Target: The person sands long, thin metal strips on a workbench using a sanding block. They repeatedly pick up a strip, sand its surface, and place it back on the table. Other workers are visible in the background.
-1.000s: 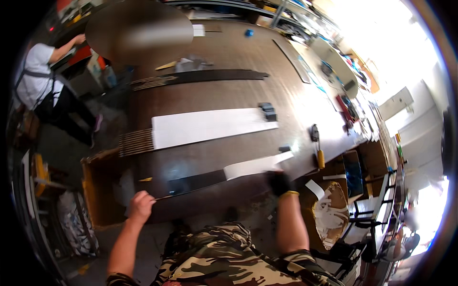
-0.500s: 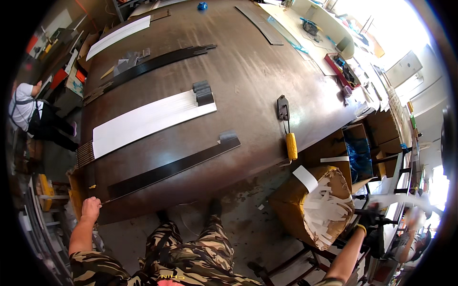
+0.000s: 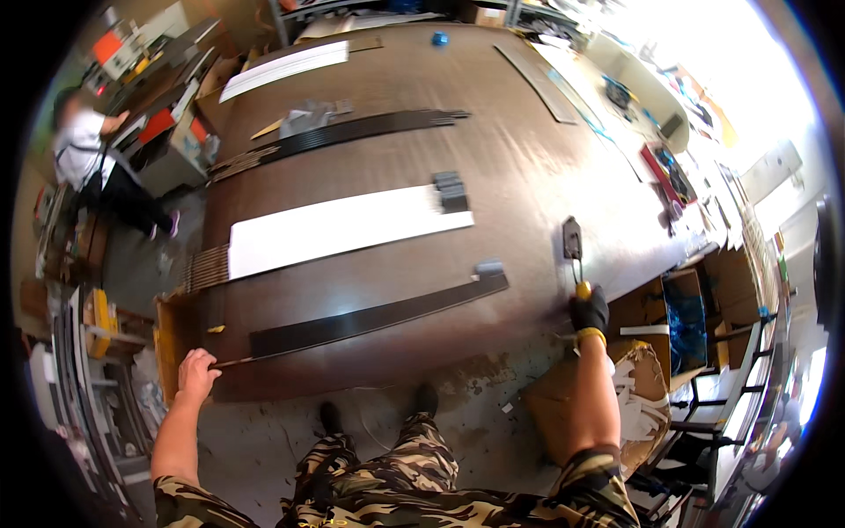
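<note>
My left hand (image 3: 195,374) is at the table's near left corner, its fingers closed on the thin brown end of a long dark strip (image 3: 378,312). That strip lies flat along the near edge, with a small grey piece (image 3: 489,267) at its right end. At the right edge, my right hand (image 3: 590,312), in a black glove with a yellow cuff, is closed round the yellow handle of a lever tool (image 3: 572,238); the glove hides most of the handle. A dark metal head on the tabletop joins the handle by thin rods. White strips (image 3: 352,229) lie side by side beyond the dark strip.
The big brown table (image 3: 519,176) also bears black strips (image 3: 361,132) and more white strips (image 3: 286,69). Below my right forearm stands a cardboard box (image 3: 550,405) of white offcuts. Another person (image 3: 97,163) stands at far left. A red tray (image 3: 669,176) sits at right.
My right hand has come from beside the offcut box, near a blurred white strip, onto the yellow handle. My left hand stays at the dark strip's end. The whole view has shifted.
</note>
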A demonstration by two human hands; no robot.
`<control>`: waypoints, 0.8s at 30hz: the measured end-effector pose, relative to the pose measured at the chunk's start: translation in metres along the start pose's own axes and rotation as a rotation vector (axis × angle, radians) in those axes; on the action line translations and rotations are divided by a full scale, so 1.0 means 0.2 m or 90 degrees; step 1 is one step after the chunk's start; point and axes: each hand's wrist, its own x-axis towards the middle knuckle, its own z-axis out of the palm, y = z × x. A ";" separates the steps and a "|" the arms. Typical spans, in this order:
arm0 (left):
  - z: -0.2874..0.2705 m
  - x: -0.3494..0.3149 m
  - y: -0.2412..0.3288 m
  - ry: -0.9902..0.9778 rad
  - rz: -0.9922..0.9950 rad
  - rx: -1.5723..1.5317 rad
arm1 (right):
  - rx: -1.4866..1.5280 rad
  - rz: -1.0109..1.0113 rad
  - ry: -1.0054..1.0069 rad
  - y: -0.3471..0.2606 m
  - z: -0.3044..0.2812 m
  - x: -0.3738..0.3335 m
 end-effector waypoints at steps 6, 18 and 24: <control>0.06 -0.02 -0.14 0.106 0.140 -0.246 | 0.214 -0.176 -0.088 -0.10 0.11 -0.81; 0.10 0.00 -0.22 0.117 0.203 -0.289 | 0.072 -0.500 -0.560 -1.44 0.31 -2.25; 0.08 -0.01 -0.22 0.109 0.174 -0.280 | 0.125 -0.290 -0.251 -0.34 0.25 -1.16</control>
